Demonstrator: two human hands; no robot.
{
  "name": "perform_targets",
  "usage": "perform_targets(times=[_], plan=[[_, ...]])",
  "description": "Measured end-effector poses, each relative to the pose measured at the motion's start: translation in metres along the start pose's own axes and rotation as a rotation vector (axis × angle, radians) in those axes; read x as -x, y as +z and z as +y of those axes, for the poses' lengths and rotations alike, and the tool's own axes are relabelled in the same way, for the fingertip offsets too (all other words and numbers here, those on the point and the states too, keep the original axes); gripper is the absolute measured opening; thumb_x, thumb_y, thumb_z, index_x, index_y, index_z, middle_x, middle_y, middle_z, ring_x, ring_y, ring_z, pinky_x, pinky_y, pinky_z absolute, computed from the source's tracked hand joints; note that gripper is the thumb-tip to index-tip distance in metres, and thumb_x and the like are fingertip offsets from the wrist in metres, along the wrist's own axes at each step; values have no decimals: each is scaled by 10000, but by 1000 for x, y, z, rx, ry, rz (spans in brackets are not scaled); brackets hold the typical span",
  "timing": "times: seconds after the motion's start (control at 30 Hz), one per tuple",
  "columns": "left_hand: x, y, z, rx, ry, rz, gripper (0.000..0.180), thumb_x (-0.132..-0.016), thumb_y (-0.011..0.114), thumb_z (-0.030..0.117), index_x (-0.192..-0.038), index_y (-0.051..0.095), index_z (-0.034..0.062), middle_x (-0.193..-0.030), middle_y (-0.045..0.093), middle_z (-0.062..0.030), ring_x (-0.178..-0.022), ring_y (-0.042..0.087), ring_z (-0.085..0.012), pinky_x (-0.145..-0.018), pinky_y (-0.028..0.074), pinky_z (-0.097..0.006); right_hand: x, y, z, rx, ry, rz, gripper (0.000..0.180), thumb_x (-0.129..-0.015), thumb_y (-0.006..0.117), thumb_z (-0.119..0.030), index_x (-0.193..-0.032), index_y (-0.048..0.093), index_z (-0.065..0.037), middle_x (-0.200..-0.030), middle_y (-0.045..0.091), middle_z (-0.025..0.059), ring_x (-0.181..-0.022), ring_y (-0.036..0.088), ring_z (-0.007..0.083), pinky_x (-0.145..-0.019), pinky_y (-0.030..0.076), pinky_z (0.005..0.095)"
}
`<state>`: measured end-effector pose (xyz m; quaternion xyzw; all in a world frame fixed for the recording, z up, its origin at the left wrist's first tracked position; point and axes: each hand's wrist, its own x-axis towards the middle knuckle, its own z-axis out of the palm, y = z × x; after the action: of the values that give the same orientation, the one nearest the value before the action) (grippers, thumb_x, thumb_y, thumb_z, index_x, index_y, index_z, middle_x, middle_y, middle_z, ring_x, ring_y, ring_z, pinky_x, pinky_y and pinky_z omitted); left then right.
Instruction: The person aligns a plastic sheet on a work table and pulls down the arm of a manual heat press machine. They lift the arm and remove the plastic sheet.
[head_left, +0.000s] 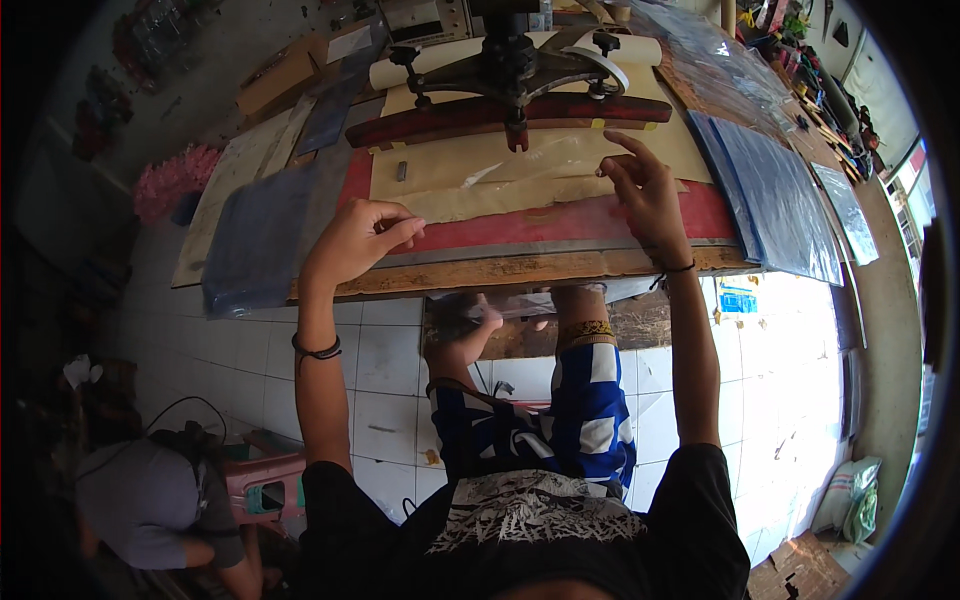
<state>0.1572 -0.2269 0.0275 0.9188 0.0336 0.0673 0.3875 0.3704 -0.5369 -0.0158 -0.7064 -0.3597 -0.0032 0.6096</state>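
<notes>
My left hand [360, 240] is over the near left part of the press bed, its thumb and fingers closed together. Anything in that pinch is too thin or clear to make out. My right hand [648, 195] is raised over the bed's right side, index finger stretched out and apart from the thumb. Between the hands lies a tan sheet [450, 207] with a ragged near edge, on a red surface [490, 227]. Shiny streaks cross the tan sheet. Beyond it stands a black metal clamp frame [517, 85] with a curved dark red bar [585, 108].
Stacked clear bluish plastic sheets lie at left [265, 235] and right [775, 190]. A small grey metal block [402, 171] rests on the tan sheet. The wooden table edge [480, 272] runs before me. Lower left, another person [150, 500] crouches near a pink stool [265, 485].
</notes>
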Motion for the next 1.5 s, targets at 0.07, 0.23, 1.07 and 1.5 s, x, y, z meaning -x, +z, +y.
perform_targets(times=[0.07, 0.23, 1.07, 1.5], plan=[[3, 0, -1, 97, -4, 23, 247, -886, 731, 228, -905, 726, -19, -734, 691, -40, -651, 594, -79, -637, 503, -238, -2, 0, 6, 86, -20, 13, 401, -960, 639, -145, -1336, 560, -31, -861, 727, 64, -653, 561, 37, -599, 465, 219], [15, 12, -10, 572, 148, -130, 253, -935, 633, 127, -1112, 645, -53, -896, 695, -98, -813, 652, -139, -719, 537, -273, -1, 0, 12, 50, 10, 18, 398, -963, 634, -151, -1339, 566, -40, -830, 713, 41, -621, 506, 20, -576, 433, 207], [29, 34, 28, 852, 167, 427, 326, -887, 672, 29, -1190, 613, -78, -937, 697, -105, -824, 676, -155, -792, 574, -299, -3, 3, 11, 83, 43, 83, 399, -972, 566, -101, -1364, 543, -26, -845, 690, 49, -575, 494, 21, -497, 380, 199], [28, 38, 33, 816, 178, 474, 161, -921, 668, 93, -995, 660, -50, -747, 665, -84, -647, 635, -144, -644, 536, -281, -3, 0, 12, 69, 59, 80, 391, -989, 589, -153, -1368, 550, -65, -803, 663, 25, -542, 491, 19, -468, 399, 195]])
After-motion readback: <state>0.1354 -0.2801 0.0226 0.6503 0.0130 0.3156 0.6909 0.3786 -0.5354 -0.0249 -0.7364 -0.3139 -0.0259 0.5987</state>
